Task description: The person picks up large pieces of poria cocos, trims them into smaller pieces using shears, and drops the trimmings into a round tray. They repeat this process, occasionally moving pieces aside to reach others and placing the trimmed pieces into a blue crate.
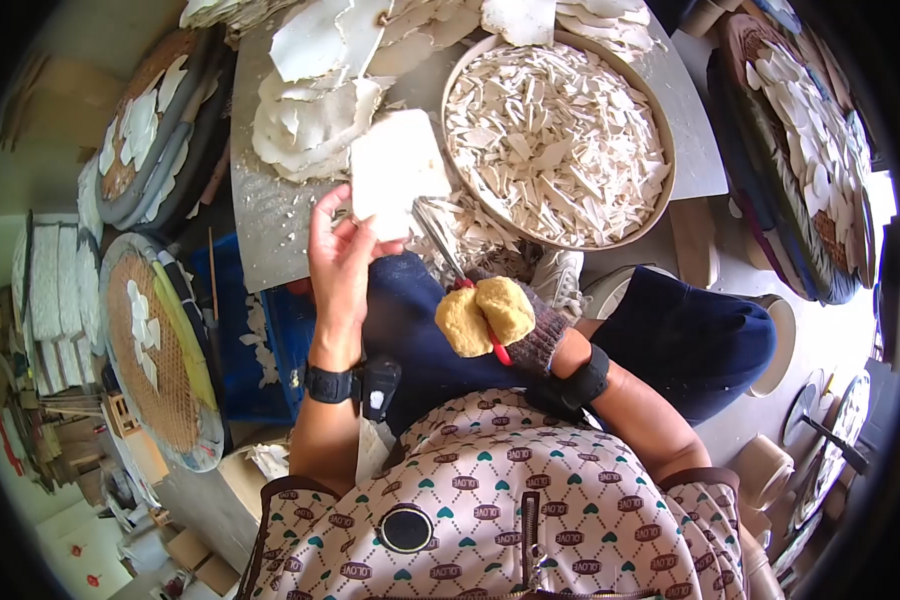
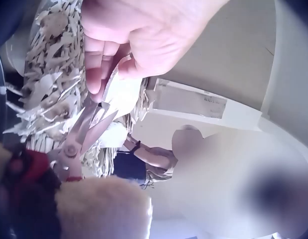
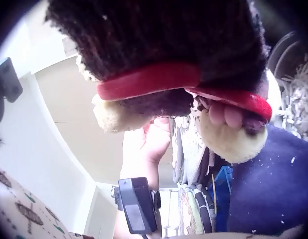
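My bare left hand (image 1: 340,262) pinches a flat white sheet (image 1: 400,165) by its lower left edge, thumb on top. My right hand (image 1: 542,325), in a dark knitted glove, grips scissors (image 1: 438,238) with red handles. Thick yellow foam pads (image 1: 470,318) wrap those handles. In the left wrist view the blades of the scissors (image 2: 83,133) stand apart, right at the edge of the sheet (image 2: 123,92), close to the left fingertips. From the right wrist view, the red handles (image 3: 149,80) lie against the glove, and bare fingertips (image 3: 226,115) poke out of it.
A round tray (image 1: 672,170) heaped with white slivers stands on the metal table (image 1: 260,235). Irregular white sheets (image 1: 305,130) are stacked to its left. Loose scraps (image 1: 480,232) lie below the held sheet. Round woven trays (image 1: 160,400) stand at both sides, and a blue crate (image 1: 245,350) at left.
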Available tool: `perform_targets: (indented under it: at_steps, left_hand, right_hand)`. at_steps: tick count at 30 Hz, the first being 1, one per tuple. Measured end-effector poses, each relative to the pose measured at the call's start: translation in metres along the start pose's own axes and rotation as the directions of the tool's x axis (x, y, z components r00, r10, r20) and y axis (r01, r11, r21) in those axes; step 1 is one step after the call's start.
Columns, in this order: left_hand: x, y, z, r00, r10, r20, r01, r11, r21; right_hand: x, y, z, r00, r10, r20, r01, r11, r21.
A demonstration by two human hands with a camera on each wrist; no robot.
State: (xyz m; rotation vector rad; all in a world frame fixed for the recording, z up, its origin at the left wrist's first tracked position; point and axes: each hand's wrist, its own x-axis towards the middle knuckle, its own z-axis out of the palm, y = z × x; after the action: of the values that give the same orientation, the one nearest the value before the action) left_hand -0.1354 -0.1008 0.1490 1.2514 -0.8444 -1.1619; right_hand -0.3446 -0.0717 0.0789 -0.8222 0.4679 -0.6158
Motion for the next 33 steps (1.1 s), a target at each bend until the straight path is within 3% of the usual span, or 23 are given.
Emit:
perform_targets:
  at_steps: [4,7,8,9,11,13,18,20,22,26,30,32,33]
  left_hand:
    - [-0.014,-0.003,0.016,0.985,-0.123,0.117,0.123,0.992,0.011]
    - [-0.015,-0.005,0.022,0.985,-0.145,0.096,0.150,0.987,-0.048]
    - [-0.014,-0.007,0.024,0.985,-0.153,0.083,0.158,0.986,-0.058]
    - [-0.013,-0.007,0.025,0.986,-0.148,0.071,0.151,0.988,-0.038]
    - [-0.011,-0.007,0.028,0.988,-0.144,0.049,0.144,0.990,0.004]
    - [-0.010,-0.007,0.030,0.991,-0.128,0.044,0.129,0.992,-0.013]
    - [-0.005,-0.006,0.030,0.985,-0.160,0.056,0.162,0.986,-0.030]
    - [-0.002,-0.006,0.030,0.981,-0.182,0.060,0.184,0.983,-0.026]
    - [0.000,-0.006,0.030,0.978,-0.203,0.056,0.204,0.979,-0.024]
    - [0.001,-0.007,0.029,0.971,-0.235,0.047,0.237,0.970,-0.045]
    - [0.000,-0.009,0.030,0.968,-0.248,0.045,0.251,0.965,-0.080]
    - [0.000,-0.006,0.028,0.966,-0.251,0.066,0.256,0.964,-0.075]
    - [0.000,-0.005,0.026,0.965,-0.252,0.077,0.258,0.964,-0.071]
  right_hand:
    - [0.002,-0.008,-0.003,0.998,0.048,-0.042,-0.043,0.992,0.120]
    - [-0.002,-0.021,0.003,0.997,0.048,-0.062,-0.039,0.990,0.139]
    - [-0.001,-0.024,0.003,0.998,-0.053,-0.031,0.048,0.991,-0.121]
    - [-0.001,-0.027,0.002,0.989,-0.143,0.024,0.142,0.919,-0.369]
    - [0.000,-0.031,0.004,0.980,-0.191,0.055,0.194,0.857,-0.477]
    - [0.000,-0.031,0.010,0.992,-0.123,-0.024,0.114,0.966,-0.230]
    - [0.007,-0.021,0.002,0.988,-0.148,-0.048,0.118,0.914,-0.387]
    - [0.011,-0.023,0.000,0.981,-0.195,-0.009,0.165,0.853,-0.496]
    - [0.011,-0.031,0.002,0.944,-0.322,0.068,0.289,0.711,-0.641]
    - [0.012,-0.022,0.002,0.978,-0.183,-0.096,0.134,0.915,-0.380]
    - [0.010,-0.021,-0.003,0.985,-0.154,-0.080,0.110,0.910,-0.399]
    - [0.010,-0.022,-0.003,0.989,-0.119,-0.085,0.093,0.961,-0.259]
    - [0.010,-0.021,-0.003,0.993,-0.059,-0.101,0.051,0.996,-0.076]
